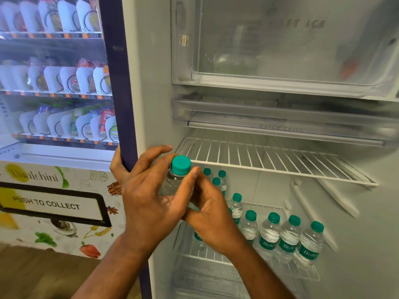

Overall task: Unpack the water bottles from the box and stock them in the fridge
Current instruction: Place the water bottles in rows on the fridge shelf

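Both forearms rise from the near edge and meet in front of the open fridge (155,83), where the two hands hold one water bottle (172,184) upright just before the left end of the upper wire shelf (269,157). The left hand (146,190) shows its back, its thumb running up the near side to the teal cap (181,165) and its fingers curled over the far side of the neck, so this grip is closed on the bottle; the hand's outer edge lies against the dark purple edge (117,83) to the left. The right hand (212,219) comes in lower from the right, fingers wrapped round the clear body and thumb tucked under the left thumb, its grip also closed on the bottle. Below and to the right, more stocked bottles (289,234) with the same caps stand in rows on the lower wire shelf (265,206). A vending machine (51,83) stands at the far left.
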